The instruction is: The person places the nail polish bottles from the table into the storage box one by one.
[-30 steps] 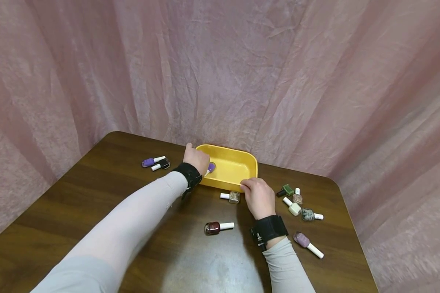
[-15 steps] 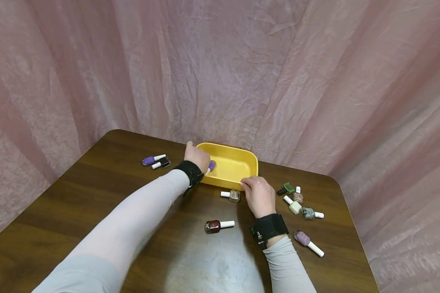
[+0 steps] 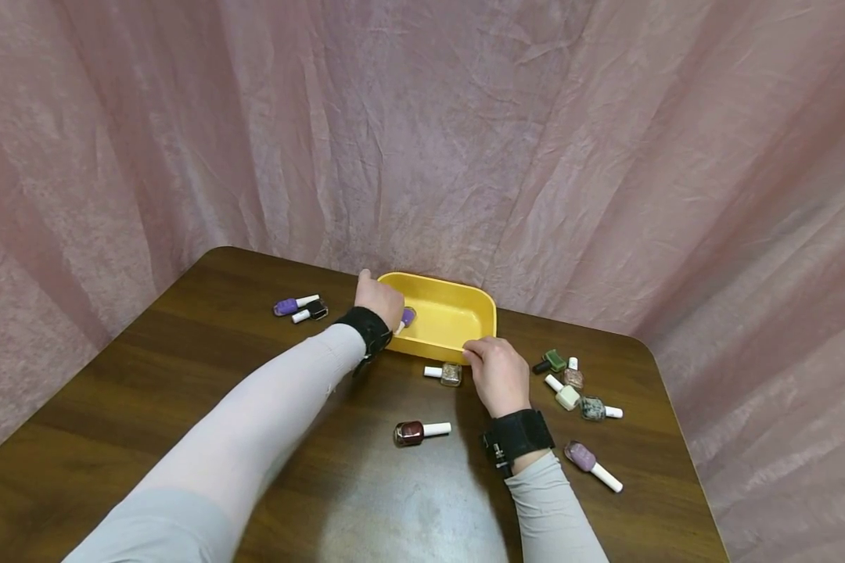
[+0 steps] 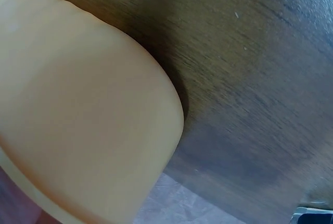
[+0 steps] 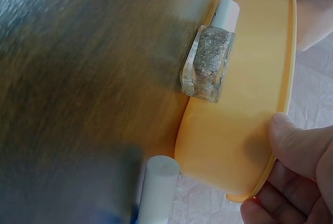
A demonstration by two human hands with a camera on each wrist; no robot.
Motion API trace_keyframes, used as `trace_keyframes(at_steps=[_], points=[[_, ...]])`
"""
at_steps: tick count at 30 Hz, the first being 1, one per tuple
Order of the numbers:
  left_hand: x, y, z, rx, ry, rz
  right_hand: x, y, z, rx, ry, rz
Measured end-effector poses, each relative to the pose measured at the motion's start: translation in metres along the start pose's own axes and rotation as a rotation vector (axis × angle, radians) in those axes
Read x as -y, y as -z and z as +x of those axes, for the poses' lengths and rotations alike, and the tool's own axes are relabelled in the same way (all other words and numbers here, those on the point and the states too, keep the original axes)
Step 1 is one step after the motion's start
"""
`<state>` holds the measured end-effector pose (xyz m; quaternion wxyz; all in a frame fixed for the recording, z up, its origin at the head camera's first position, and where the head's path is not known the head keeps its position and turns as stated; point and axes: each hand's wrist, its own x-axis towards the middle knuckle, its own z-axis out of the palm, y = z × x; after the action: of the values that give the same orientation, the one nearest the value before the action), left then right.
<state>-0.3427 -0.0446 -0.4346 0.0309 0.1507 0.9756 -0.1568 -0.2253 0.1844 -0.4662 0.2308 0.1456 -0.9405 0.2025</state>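
A yellow plastic bin stands at the back of the table, with a purple nail polish bottle lying inside its left end. My left hand holds the bin's left end; its fingertips are mostly hidden. At the front right corner, my right hand pinches the rim, its thumb on the outer wall in the right wrist view. Just in front of the bin lies a glitter nail polish bottle with a white cap. Closer to me is a dark red nail polish bottle.
Left of the bin lie a purple bottle and a black bottle. On the right are a green bottle, a mint bottle, a grey speckled bottle, a mauve bottle and a pinkish glitter one. A pink curtain hangs behind.
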Motion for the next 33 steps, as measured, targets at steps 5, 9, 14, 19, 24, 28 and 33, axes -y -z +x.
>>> trace_keyframes(at_steps=[5,9,14,19,24,28,33], points=[[0.002,0.0,-0.001,-0.004,-0.003,-0.029,-0.001,0.0,-0.001,0.003,-0.003,0.001],[0.003,0.0,-0.001,-0.021,-0.003,-0.07,-0.001,0.0,-0.002,-0.004,-0.006,0.006],[0.004,0.001,-0.007,-0.041,0.015,-0.106,-0.001,-0.002,-0.003,-0.01,-0.005,0.004],[0.005,0.0,-0.012,-0.074,0.025,-0.12,-0.001,-0.003,-0.003,-0.016,0.0,0.004],[0.009,-0.004,-0.014,-0.125,0.023,-0.146,-0.001,-0.003,-0.001,-0.015,0.005,0.002],[0.012,-0.007,-0.017,-0.183,0.019,-0.167,-0.002,-0.003,-0.001,-0.016,0.009,-0.001],[0.014,-0.006,-0.027,-0.267,0.024,-0.202,-0.002,-0.003,-0.001,-0.021,0.01,-0.001]])
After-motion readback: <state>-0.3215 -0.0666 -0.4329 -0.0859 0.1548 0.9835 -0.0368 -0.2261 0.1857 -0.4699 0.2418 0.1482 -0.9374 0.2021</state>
